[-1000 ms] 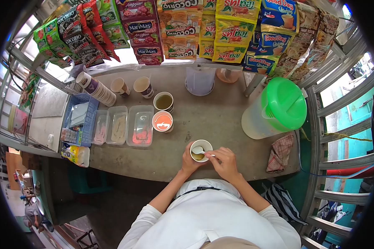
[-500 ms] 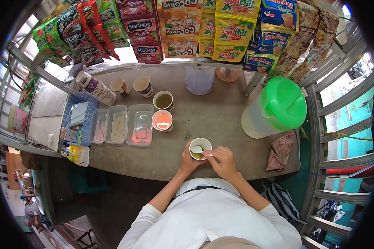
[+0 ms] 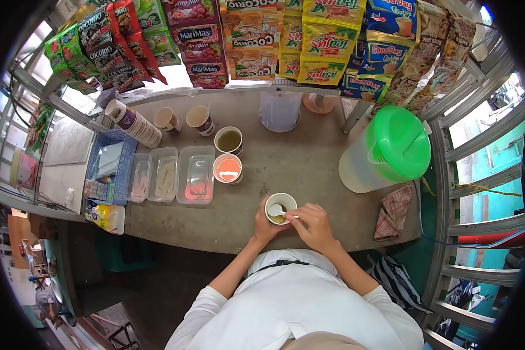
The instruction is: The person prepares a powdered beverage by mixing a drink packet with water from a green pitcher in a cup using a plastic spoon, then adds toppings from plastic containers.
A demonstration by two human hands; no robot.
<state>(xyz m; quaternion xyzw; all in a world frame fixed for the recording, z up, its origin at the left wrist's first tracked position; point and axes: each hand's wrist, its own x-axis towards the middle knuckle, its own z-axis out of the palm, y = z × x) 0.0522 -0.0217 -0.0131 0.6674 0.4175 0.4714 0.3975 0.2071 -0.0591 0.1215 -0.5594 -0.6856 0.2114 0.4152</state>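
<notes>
Near the front edge of the counter, my left hand [image 3: 265, 225] is wrapped round the left side of a paper cup [image 3: 282, 197]. A little yellowish-green liquid shows at the bottom of this cup. My right hand [image 3: 313, 226] pinches the handle of a white plastic spoon [image 3: 277, 210], whose bowl is inside the cup. Up and to the left stand two filled cups: a paper cup of greenish drink [image 3: 230, 140] and a paper cup of orange drink [image 3: 227, 168].
Plastic tubs of powder [image 3: 196, 175], a blue basket [image 3: 121, 143] and stacked cups [image 3: 135, 123] stand at left. At right are a green-lidded pitcher [image 3: 385, 151] and a checked cloth [image 3: 393, 213]. Drink sachets [image 3: 329, 41] hang overhead. A clear container [image 3: 279, 111] stands at the back.
The spoon's bowl has shifted slightly inside the cup, with my right hand still on its handle. My left hand and the cup stay in nearly the same place.
</notes>
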